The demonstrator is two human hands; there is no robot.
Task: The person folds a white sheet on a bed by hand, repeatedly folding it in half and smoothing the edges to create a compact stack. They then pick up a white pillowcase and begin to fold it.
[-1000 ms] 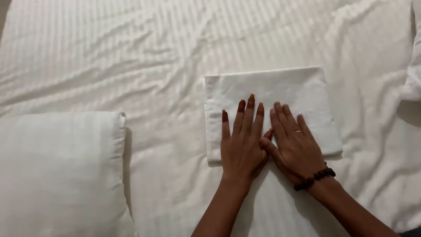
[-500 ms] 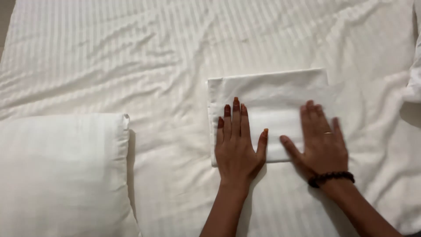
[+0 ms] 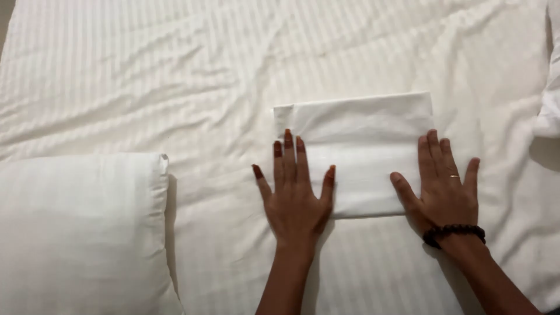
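A folded white cloth (image 3: 361, 146), rectangular, lies flat on the striped white bed sheet (image 3: 175, 70). My left hand (image 3: 296, 192) rests palm down with fingers spread on the cloth's left edge, partly on the sheet. My right hand (image 3: 444, 184), with a ring and a dark bead bracelet, presses flat on the cloth's right edge. Neither hand grips anything.
A white pillow (image 3: 76, 233) lies at the lower left of the bed. Part of another white pillow (image 3: 551, 87) shows at the right edge. The sheet is wrinkled around the cloth.
Both hands have slid apart from the middle of the cloth, the left hand toward its left edge and the right hand toward its right edge.
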